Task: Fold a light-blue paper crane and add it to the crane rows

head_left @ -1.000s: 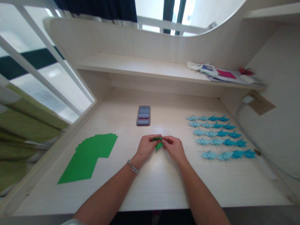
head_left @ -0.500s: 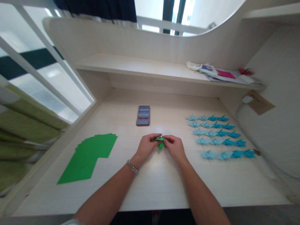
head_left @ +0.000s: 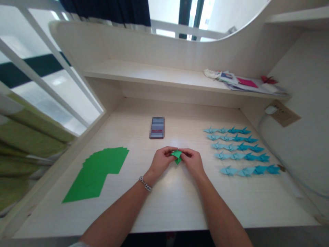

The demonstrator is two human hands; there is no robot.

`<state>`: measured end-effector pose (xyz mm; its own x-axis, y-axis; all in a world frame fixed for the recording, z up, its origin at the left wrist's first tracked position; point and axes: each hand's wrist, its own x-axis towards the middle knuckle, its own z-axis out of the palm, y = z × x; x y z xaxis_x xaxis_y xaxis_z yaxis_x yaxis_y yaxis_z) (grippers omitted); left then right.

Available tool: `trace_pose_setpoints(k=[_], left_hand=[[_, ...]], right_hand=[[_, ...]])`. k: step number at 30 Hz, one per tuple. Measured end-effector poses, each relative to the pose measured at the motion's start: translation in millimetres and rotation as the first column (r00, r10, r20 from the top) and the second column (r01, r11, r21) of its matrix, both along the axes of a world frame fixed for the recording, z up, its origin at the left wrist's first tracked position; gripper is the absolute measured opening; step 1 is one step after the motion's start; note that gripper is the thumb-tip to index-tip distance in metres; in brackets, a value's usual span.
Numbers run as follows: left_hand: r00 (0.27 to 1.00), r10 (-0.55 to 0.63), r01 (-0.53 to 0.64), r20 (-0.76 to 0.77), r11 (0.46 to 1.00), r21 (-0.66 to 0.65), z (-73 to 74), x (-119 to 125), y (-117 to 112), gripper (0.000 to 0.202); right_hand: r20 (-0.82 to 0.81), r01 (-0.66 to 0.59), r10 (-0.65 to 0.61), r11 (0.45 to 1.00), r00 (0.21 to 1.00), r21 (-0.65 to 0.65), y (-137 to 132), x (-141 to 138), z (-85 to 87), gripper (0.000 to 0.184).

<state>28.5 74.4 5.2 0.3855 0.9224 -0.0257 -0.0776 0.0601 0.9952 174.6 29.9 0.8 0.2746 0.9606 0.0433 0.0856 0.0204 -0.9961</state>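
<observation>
Between my two hands, over the middle of the desk, is a small folded piece of green origami paper (head_left: 177, 155). My left hand (head_left: 162, 158) pinches its left side, with thumb and forefinger closed on it. On the other side my right hand (head_left: 191, 160) grips the right edge between thumb and fingers. A flap at the top stands partly raised, and a pointed tip faces down toward me. Fingertips hide part of the folds. To the left lies a fanned stack of green paper sheets (head_left: 95, 173).
Several rows of blue folded paper cranes (head_left: 238, 146) stand at the right. A phone-like blurred item (head_left: 157, 127) lies beyond my hands. Papers (head_left: 246, 82) sit on the shelf (head_left: 144, 73). A plugged-in cable (head_left: 260, 125) runs down the right wall.
The top flap of the green paper has opened wider and shows more of its surface. Both hands keep their hold and have barely moved.
</observation>
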Motion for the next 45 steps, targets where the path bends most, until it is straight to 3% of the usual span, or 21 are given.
trace_pose_setpoints(k=[11,17,35,42,45], left_hand=[[1.000,0.015,-0.016,0.012,0.996,0.088,-1.7,-0.1,-1.4,0.022],[0.997,0.042,-0.034,-0.072,0.993,0.111,-2.1,0.7,0.1,0.023],[0.996,-0.014,0.017,-0.085,0.999,0.041,-6.9,-1.9,2.6,0.025],[0.997,-0.046,0.047,-0.064,0.999,0.010,1.5,-2.4,0.8,0.026],[0.997,-0.068,0.070,0.028,0.996,-0.049,6.9,-1.4,-0.3,0.027]], right_hand=[[0.087,-0.012,0.010,0.999,0.996,0.031,-3.0,-1.0,5.4,0.023],[0.163,-0.010,0.005,1.000,0.987,0.030,-2.6,0.3,1.3,0.018],[-0.083,0.004,-0.012,0.996,0.996,-0.092,0.3,0.7,-6.8,0.025],[-0.135,-0.046,0.031,0.993,0.990,-0.108,0.6,-1.4,-2.9,0.028],[-0.164,-0.071,0.056,0.993,0.985,-0.093,-0.1,-1.5,-1.4,0.028]])
